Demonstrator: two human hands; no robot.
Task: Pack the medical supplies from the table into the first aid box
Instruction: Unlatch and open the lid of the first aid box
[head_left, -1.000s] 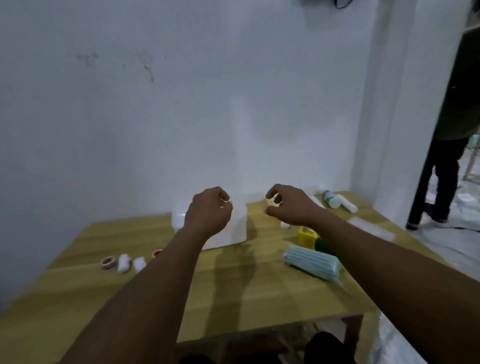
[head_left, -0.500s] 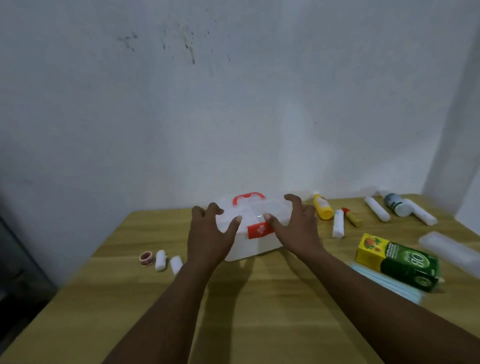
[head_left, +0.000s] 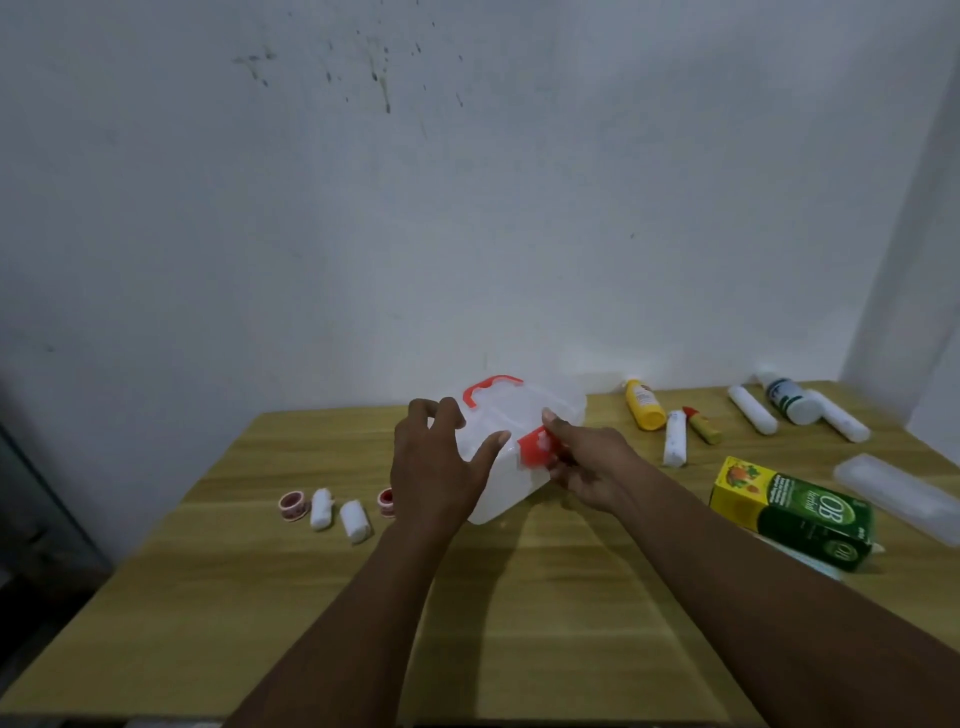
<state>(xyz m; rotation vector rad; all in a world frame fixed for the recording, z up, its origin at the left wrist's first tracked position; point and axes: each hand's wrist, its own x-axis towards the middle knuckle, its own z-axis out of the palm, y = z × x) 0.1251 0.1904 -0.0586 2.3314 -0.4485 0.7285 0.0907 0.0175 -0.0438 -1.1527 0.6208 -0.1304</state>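
Observation:
The white first aid box with a red handle and red latch stands lid-down at the table's middle back. My left hand rests on its left front with spread fingers. Gripping the red latch at the box's right front is my right hand. Left of the box lie two tape rolls and two white gauze rolls. To the right lie a yellow bottle, a white roll, a small yellow tube, and a green and yellow carton.
The wooden table stands against a white wall. At the back right lie two long white rolls and a white bottle. A clear plastic case lies at the right edge. A dark object stands at the far left.
The view has swung left and down onto the table. Both hands came down from mid-air onto the box; my right hand has now closed on the red latch.

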